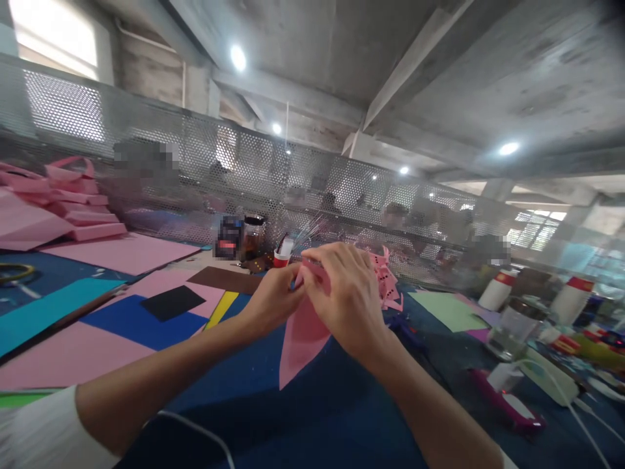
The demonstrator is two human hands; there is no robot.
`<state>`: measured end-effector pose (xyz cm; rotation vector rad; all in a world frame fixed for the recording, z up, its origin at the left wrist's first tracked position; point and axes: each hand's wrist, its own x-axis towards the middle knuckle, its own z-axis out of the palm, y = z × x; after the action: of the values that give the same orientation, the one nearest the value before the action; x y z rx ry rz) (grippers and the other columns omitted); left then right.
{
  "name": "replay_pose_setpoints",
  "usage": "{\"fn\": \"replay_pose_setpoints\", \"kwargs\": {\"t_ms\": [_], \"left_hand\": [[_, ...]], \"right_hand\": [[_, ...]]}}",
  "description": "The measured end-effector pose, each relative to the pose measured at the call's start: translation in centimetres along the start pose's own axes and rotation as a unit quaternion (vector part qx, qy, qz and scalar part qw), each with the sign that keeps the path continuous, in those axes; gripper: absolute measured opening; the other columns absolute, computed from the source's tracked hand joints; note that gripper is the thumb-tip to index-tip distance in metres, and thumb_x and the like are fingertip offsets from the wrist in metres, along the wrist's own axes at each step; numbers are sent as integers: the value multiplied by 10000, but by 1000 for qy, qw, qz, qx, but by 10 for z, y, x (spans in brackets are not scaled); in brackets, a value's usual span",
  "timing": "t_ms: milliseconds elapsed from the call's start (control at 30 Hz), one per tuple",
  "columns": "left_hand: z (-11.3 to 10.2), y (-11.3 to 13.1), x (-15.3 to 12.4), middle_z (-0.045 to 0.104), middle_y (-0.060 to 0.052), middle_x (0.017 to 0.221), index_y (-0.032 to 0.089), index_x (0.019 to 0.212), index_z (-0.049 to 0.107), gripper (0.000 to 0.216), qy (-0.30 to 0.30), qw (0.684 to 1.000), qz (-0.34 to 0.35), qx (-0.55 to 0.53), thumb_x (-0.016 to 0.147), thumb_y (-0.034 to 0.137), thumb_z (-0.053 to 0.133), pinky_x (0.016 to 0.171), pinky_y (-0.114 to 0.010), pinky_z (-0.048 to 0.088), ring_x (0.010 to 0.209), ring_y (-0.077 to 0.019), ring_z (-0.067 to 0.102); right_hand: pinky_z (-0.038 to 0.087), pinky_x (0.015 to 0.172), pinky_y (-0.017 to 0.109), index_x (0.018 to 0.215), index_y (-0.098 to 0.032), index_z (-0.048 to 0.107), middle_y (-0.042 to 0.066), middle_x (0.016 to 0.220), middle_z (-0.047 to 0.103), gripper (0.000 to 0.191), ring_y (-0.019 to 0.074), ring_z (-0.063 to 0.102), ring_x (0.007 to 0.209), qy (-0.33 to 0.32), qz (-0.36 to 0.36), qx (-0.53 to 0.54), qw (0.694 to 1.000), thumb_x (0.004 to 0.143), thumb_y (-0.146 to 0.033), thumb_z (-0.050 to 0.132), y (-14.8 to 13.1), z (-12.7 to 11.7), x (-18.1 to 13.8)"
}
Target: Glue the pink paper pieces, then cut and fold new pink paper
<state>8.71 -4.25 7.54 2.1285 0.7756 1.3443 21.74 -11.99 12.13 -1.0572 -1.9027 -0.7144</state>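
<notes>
Both my hands meet in the middle of the view, raised above a dark blue table top (317, 417). My left hand (276, 296) pinches the upper edge of a pink foam sheet (300, 342) whose pointed end hangs down toward the table. My right hand (344, 293) closes over the same pink sheet from the right, covering its top. Just behind my right hand lies a pile of pink cut foam pieces with small holes (388, 280).
Flat foam sheets in pink (122, 251), blue, teal, black and yellow cover the left of the table; pink folded pieces (73, 202) are stacked at far left. Jars and a red cup (280, 257) stand behind. White bottles with red caps (495, 290) and a glue gun (508, 397) sit right. Perforated metal screen (293, 182) behind.
</notes>
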Motion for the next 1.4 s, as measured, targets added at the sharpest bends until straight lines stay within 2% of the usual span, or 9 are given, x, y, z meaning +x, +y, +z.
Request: {"fn": "replay_pose_setpoints", "kwargs": {"t_ms": [133,367,600,767,933,1100,1400], "left_hand": [[-3,-1,-3,460,45,617,168,677,532,202,-4,998,42,35,838,288,502,575,-241,359,612,-117,411],[0,4,-7,599,2,705,168,745,573,184,-14,996,80,33,885,265,502,630,-267,446,675,-144,532],[-4,17,-13,674,-34,893,191,923,584,71,58,993,106,14,909,251,550,818,-340,513,857,-179,640],[-6,18,-14,680,-33,887,190,927,600,82,94,989,116,15,912,270,591,786,-320,521,846,-175,664],[-7,16,-14,680,-11,828,193,894,622,48,132,976,148,87,900,240,614,696,-292,488,760,-155,647],[-10,19,-15,703,-10,860,200,912,633,27,151,966,178,112,886,197,625,735,-311,488,803,-163,658],[-12,25,-14,689,9,797,209,872,614,54,176,941,238,167,894,160,617,750,-324,461,781,-158,634]], "right_hand": [[395,894,363,1030,-222,648,15,960,701,101,189,607,941,11,8,11,1000,974,-207,565,4,10,0],[380,862,352,976,-224,646,0,897,688,70,181,600,885,11,12,18,1000,944,-192,593,8,10,-7],[371,862,354,961,-219,621,2,898,687,67,182,599,888,25,21,33,999,938,-174,577,9,7,-9],[371,865,350,966,-224,620,-6,909,688,75,176,596,895,34,23,43,998,934,-172,578,7,5,-10],[383,851,340,942,-215,606,-14,865,673,58,164,590,850,57,28,42,997,919,-163,596,7,5,-10],[385,851,338,924,-216,597,-12,876,677,64,166,589,857,55,26,43,997,914,-153,596,6,4,-10],[390,860,343,931,-218,584,-4,892,674,90,174,587,870,50,31,61,996,898,-135,586,3,2,-11]]}}
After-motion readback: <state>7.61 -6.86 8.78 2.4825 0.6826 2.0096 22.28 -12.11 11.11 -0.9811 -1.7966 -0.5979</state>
